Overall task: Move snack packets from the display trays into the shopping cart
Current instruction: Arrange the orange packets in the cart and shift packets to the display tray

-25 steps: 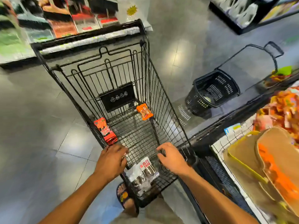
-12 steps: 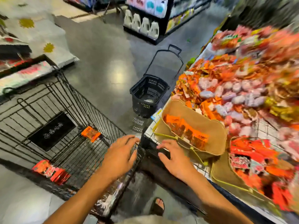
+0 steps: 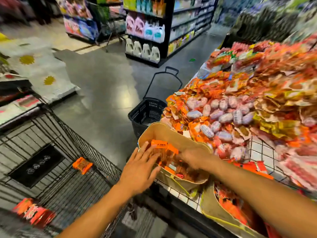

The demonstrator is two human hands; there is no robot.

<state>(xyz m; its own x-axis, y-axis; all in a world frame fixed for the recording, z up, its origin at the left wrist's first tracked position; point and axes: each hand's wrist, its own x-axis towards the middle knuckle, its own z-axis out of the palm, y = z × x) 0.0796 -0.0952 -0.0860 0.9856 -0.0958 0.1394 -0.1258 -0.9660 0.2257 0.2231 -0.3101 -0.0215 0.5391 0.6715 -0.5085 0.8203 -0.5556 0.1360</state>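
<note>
Now the left grip point(image 3: 141, 170) lies flat, released, over packets point(image 3: 159, 145) in the tray point(image 3: 171, 133), the right grip point(image 3: 192, 157) too blurred to tell; best pinch one cleanly.

Black plastic basket point(image 3: 147, 114) upright on the glossy grey floor point(image 3: 103, 79), long loop handle raised. Beyond it, dark shelving point(image 3: 167, 31) stocked with white jugs point(image 3: 142, 48) along the bottom row, pink and white bottles above. Small green mark point(image 3: 192, 60) on the floor near the shelving's end. At far left, white sacks point(image 3: 39, 66) printed with yellow sunbursts, blurred.
</note>
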